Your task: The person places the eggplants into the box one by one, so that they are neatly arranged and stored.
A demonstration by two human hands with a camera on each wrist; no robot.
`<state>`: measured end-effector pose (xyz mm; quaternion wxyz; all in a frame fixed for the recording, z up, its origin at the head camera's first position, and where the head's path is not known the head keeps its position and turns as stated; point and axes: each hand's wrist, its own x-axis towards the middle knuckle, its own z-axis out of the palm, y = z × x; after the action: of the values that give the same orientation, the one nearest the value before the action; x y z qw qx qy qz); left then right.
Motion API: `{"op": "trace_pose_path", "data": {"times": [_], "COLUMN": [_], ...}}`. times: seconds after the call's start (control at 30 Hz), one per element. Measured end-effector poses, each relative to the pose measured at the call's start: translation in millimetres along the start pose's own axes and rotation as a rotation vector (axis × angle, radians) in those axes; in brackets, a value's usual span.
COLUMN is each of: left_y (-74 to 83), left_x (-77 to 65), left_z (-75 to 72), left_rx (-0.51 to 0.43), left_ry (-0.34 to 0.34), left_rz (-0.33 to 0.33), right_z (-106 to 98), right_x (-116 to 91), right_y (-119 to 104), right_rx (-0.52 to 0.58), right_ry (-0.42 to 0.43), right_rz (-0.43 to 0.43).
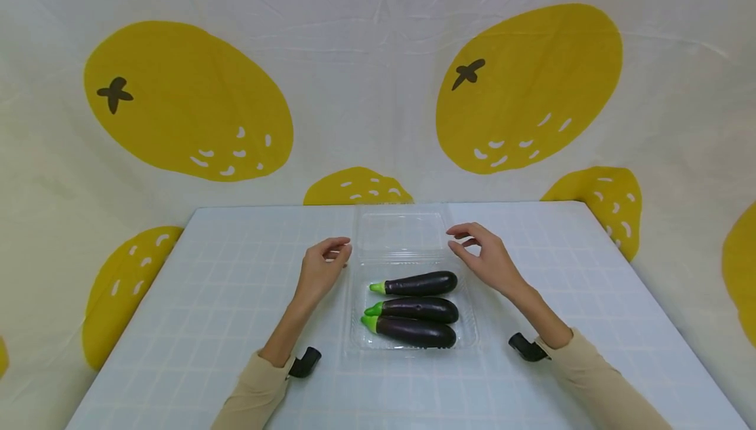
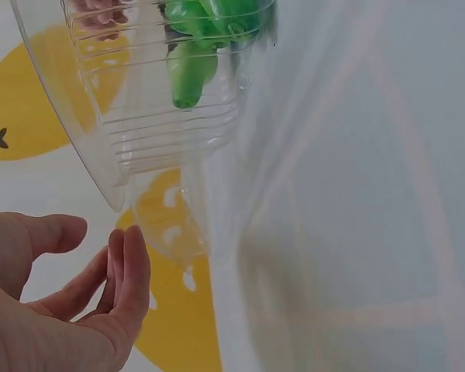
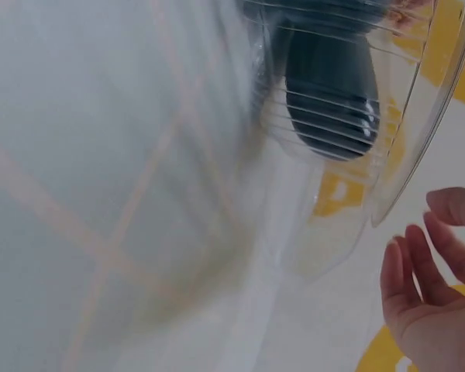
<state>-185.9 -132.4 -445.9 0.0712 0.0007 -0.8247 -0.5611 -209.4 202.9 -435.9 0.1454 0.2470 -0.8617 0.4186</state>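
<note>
A clear plastic clamshell container (image 1: 472, 331) lies on the table with its lid (image 1: 401, 233) folded back, away from me. Inside its base, three eggplants lie side by side: the far eggplant (image 1: 422, 283), the middle eggplant (image 1: 419, 310) and the near eggplant (image 1: 416, 331), green stems to the left. My left hand (image 1: 321, 269) hovers by the left side near the hinge, fingers loosely bent and holding nothing. Beside the lid's right edge is my right hand (image 1: 487, 256), thumb and fingers apart with nothing between them. Both wrist views show fingertips just off the container's rim.
The table (image 1: 254, 299) has a pale checked cover. Behind it hangs a white cloth (image 1: 366, 88) with large yellow fruit prints. A black wrist camera (image 1: 305, 362) sits at the left cuff and another black camera (image 1: 527, 347) at the right cuff.
</note>
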Motion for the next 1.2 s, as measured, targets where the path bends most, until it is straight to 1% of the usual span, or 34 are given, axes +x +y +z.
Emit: {"op": "trace_pose_path", "data": {"times": [0.17,0.3,0.53,0.73,0.9,1.2], "left_y": [-0.6,-1.4,-4.1,-7.9,-11.4,-15.3], "left_x": [7.7,13.3,22.2,29.5,35.5,43.6], "left_z": [0.3,1.3,3.5,2.6,4.0,7.0], "left_rx": [-0.024,-0.022,0.004,-0.002,-0.031,-0.083], "left_ry": [-0.011,-0.015,-0.016,-0.030,-0.057,-0.111], "left_rz": [-0.008,-0.037,-0.086,-0.082,-0.071,-0.112], "right_z": [0.6,1.2,2.2,4.2,6.7,11.5], "right_x": [4.1,7.8,14.8,18.7,22.3,25.5], "right_y": [4.2,8.6,17.5,24.6,30.6,35.2], "right_rx": [0.024,0.035,0.103,0.113,0.119,0.113], "right_ry": [0.012,0.016,0.030,0.022,0.011,-0.036], "right_rz": [0.071,0.130,0.203,0.254,0.304,0.397]}}
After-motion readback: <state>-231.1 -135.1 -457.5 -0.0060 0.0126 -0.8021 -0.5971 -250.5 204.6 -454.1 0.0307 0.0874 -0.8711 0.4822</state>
